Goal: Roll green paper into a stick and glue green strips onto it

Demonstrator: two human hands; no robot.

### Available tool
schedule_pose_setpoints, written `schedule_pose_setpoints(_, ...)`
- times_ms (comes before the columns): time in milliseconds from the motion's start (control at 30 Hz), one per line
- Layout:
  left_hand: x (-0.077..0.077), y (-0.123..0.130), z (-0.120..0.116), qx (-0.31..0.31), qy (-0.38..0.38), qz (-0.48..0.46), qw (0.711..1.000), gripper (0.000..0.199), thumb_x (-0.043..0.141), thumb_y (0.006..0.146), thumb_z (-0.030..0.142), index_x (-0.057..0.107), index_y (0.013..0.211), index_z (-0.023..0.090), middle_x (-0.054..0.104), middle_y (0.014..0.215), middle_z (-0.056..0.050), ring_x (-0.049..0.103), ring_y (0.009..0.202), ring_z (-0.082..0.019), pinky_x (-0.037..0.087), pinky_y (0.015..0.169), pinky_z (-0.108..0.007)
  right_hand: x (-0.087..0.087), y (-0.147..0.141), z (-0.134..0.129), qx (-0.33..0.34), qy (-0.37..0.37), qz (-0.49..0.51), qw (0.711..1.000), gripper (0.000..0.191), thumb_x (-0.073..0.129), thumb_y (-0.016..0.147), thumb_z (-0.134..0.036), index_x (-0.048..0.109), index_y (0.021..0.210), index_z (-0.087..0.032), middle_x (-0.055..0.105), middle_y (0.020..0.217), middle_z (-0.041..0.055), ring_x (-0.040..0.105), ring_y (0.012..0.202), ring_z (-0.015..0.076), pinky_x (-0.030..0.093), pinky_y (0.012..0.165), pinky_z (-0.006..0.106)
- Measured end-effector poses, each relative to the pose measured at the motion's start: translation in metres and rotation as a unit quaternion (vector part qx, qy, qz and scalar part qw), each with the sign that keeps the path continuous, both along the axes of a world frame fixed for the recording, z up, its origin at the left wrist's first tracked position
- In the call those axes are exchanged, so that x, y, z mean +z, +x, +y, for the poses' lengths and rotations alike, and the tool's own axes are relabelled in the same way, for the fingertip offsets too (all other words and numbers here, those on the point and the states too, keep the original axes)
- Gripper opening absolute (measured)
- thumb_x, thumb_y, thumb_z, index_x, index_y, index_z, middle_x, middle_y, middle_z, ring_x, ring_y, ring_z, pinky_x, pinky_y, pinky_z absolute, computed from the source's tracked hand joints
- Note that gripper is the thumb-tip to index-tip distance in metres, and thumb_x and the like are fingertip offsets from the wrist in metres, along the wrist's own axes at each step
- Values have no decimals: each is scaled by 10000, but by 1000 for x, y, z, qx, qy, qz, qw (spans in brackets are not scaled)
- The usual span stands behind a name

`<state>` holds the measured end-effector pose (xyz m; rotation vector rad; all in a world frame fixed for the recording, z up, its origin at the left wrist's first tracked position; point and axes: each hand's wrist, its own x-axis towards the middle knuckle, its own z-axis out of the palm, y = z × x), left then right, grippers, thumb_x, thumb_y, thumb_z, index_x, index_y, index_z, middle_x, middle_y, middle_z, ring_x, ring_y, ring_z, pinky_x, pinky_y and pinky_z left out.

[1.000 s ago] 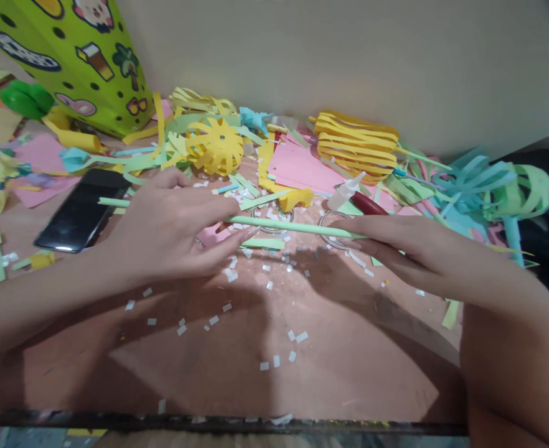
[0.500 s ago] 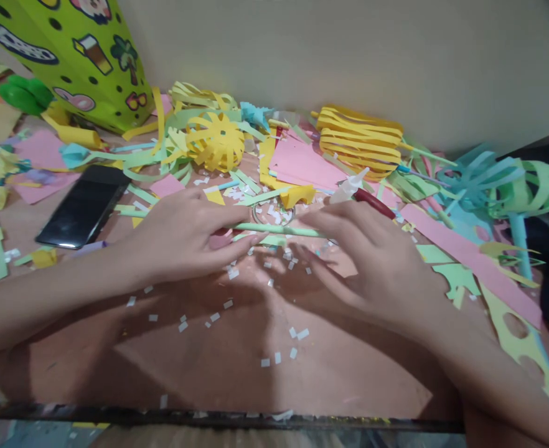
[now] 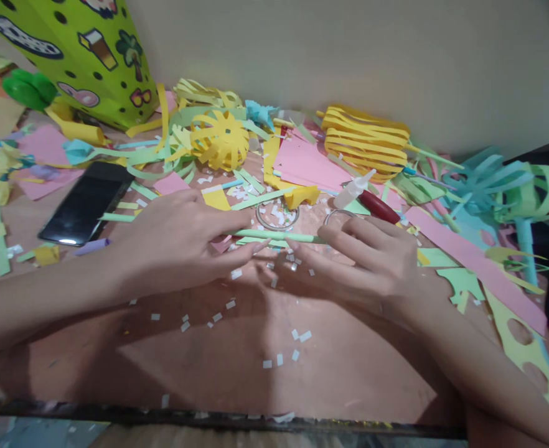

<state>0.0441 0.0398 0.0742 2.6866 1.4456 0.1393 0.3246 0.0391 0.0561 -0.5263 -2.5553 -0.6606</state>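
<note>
A thin green paper roll [image 3: 279, 236] lies crosswise between my two hands. My left hand [image 3: 181, 239] pinches its left end between thumb and fingers. At its right end, my right hand [image 3: 372, 258] has the fingertips on the roll and the thumb just below it. Behind the roll are scissors, with one metal ring [image 3: 277, 218] near the middle and a dark red handle [image 3: 378, 206] beyond my right hand. A small white glue bottle [image 3: 355, 190] lies beside that handle.
A black phone [image 3: 88, 202] lies at the left, below a green patterned bag [image 3: 111, 74]. Yellow paper lanterns [image 3: 365, 142], pink sheets [image 3: 309, 163] and blue curled strips [image 3: 482, 180] crowd the back. White scraps dot the table [image 3: 200, 367] near its front edge.
My right hand's fingers have shifted along the roll, with the thumb now nearer to it. More of the glue bottle and a ring beside my right hand show. The view has shifted slightly.
</note>
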Motion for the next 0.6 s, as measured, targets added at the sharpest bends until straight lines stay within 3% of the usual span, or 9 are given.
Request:
schedule_pose_setpoints(300,-4,-3,0,-50,90,-28,994,297,458,957,471,690,900,294,551,542,-10,455,569,-233,248,573,-317,-3,8,-2,-32,-90,-22,995,463,668,950,-357,523,1387,-404,773,1060,6,723,943,218,539,713,361)
schedule_pose_setpoints(600,-4,-5,-1,-70,120,-20,990,328,440,987,466,696,906,278,551,541,-12,446,580,-236,257,585,-317,-8,9,-1,-19,-102,15,994,461,647,962,-383,524,1405,-406,768,976,6,718,920,219,515,704,358)
